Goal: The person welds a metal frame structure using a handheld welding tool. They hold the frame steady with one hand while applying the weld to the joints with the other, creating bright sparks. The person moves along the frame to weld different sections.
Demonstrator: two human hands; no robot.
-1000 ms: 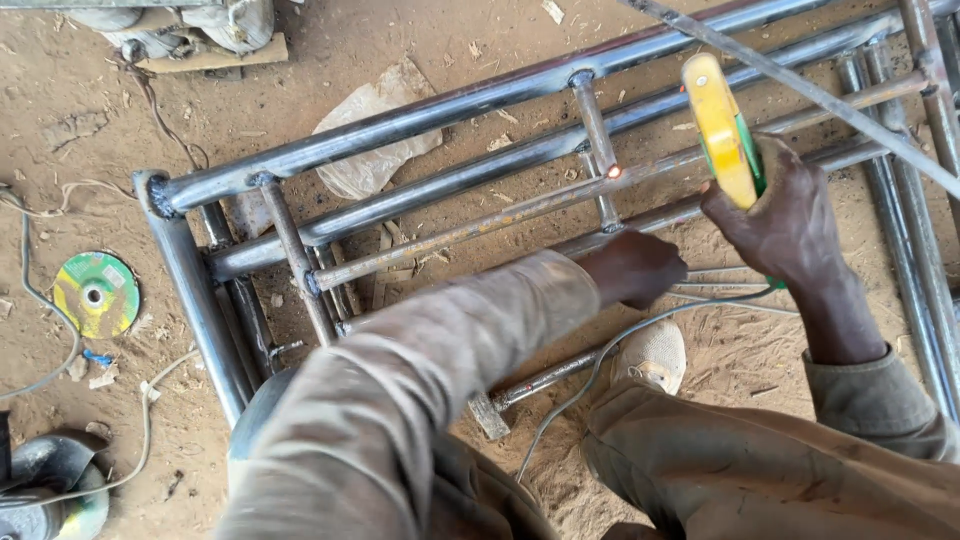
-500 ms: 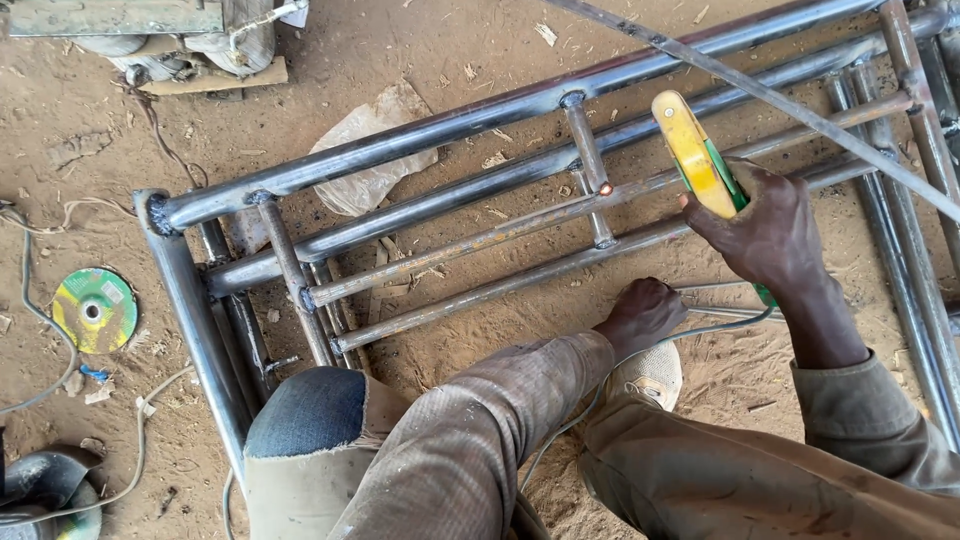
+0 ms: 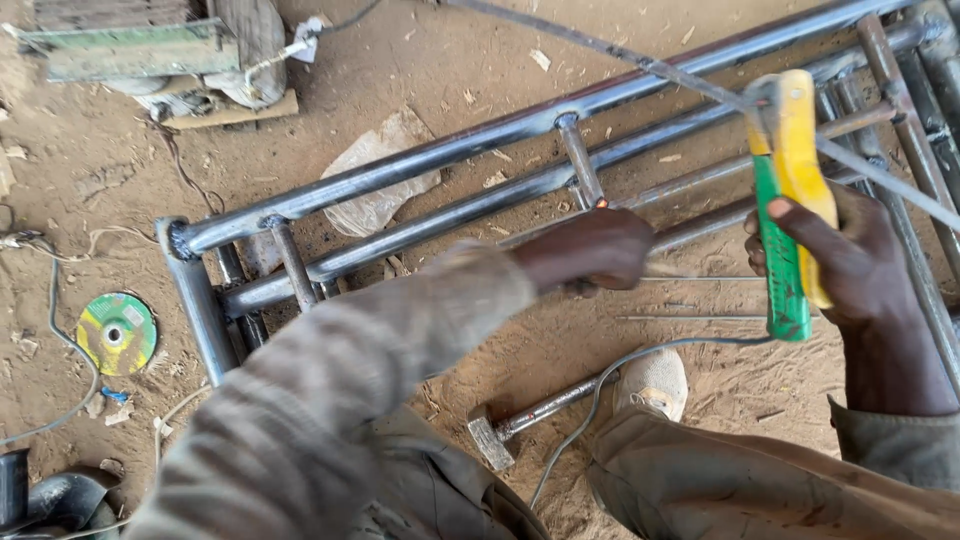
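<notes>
Item: welded steel-tube frame (image 3: pixel 420 175), lay flat on sandy ground, ran from left-centre to upper right of frame; grey pipes w/ short cross-struts, weld marks at joints.

Surroundings: hammer (image 3: pixel 520 422) w/ metal handle lay bottom centre, just beside a shoe (image 3: pixel 655 382). Green/yellow cutting disc (image 3: pixel 116 333) at left edge, well apart from frame. Crumpled plastic sheet (image 3: pixel 385 175) partly under top pipes, upper centre. Wood and scrap pile upper left. Thin rod (image 3: pixel 640 65) crossed diagonally over frame, upper centre to right edge, passing in front of the holder's top. Cable (image 3: pixel 600 385) trailed from the holder's base down to bottom centre.

Grip: right hand (image 3: pixel 850 270), right of frame, was closed round yellow-and-green electrode holder (image 3: pixel 790 200), held upright above right end of pipes. Left hand (image 3: pixel 585 250), centre, was curled shut, blurred; rested at a mid pipe near a small orange glow on a strut; what it gripped, cannot tell. Thin welding rods (image 3: pixel 700 297) lay on sand betw. the two hands.
</notes>
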